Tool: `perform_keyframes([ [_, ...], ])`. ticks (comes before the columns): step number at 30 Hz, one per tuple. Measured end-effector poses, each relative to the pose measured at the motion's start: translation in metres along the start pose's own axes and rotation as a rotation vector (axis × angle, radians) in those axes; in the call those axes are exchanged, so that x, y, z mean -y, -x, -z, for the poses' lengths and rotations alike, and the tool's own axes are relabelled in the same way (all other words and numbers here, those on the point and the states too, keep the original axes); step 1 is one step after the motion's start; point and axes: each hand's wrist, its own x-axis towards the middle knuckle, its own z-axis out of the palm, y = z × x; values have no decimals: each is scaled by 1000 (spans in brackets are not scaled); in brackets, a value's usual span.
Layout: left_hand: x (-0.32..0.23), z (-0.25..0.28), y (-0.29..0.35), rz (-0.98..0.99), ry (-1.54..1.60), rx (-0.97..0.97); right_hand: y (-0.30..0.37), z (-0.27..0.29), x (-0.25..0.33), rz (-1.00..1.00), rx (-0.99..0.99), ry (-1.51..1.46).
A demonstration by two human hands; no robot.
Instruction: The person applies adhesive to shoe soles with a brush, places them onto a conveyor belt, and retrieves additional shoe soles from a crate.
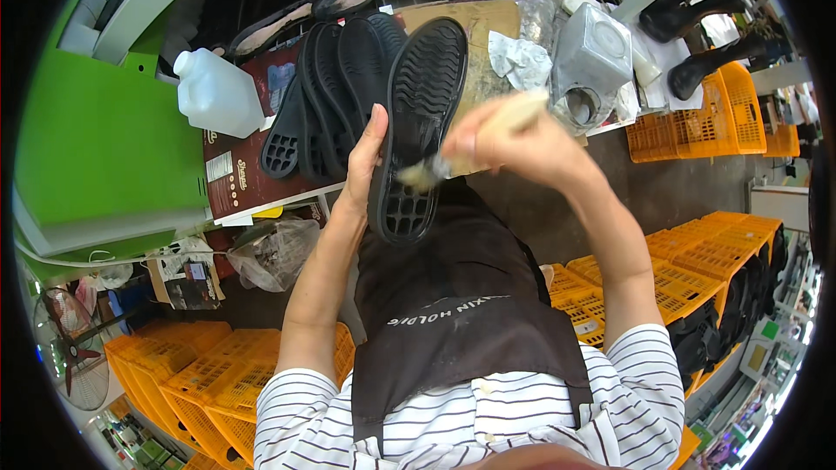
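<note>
My left hand [364, 157] grips a black shoe sole [427, 70] by its left edge and holds it tilted up in front of me. Its wavy-ribbed inner face, with a grid of hollows at the heel, is turned toward me. In my right hand [514, 139] is a brush [425, 174] with a pale handle, slightly blurred. The bristles touch the sole just above the heel grid. The sole's middle looks wet and shiny. Several more black soles [326, 96] lean in an overlapping row on the bench, just left of the held one.
A white plastic jug [218, 91] stands at the bench's left. To the right are a crumpled white cloth [520, 59], a square metal can [594, 48] and a small round container [579, 106]. Orange crates [688, 265] stand on both sides. Black boots [714, 70] sit far right.
</note>
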Motion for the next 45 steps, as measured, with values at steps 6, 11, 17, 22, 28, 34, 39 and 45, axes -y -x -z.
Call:
perform_keyframes([
  [6, 4, -7, 1, -93, -57, 71, -34, 40, -12, 326, -461, 365],
  [11, 3, -1, 4, -85, -5, -17, -14, -2, -22, 719, -270, 627],
  [17, 2, -1, -1, -92, 51, -28, 9, 4, 12, 687, -9, 453],
  [22, 1, -9, -3, -60, 151, 83, -8, 20, -12, 711, -236, 898],
  [28, -6, 7, -15, 12, 233, 152, 16, -16, -12, 872, 257, 755],
  [34, -4, -2, -15, 72, 199, 64, 13, -6, -13, 661, 344, 265],
  [39, 6, -2, -10, 36, 43, 61, -13, 45, -21, 479, -301, 377],
  [45, 11, 2, -13, 27, 178, -94, 16, 18, -11, 610, 60, 435],
])
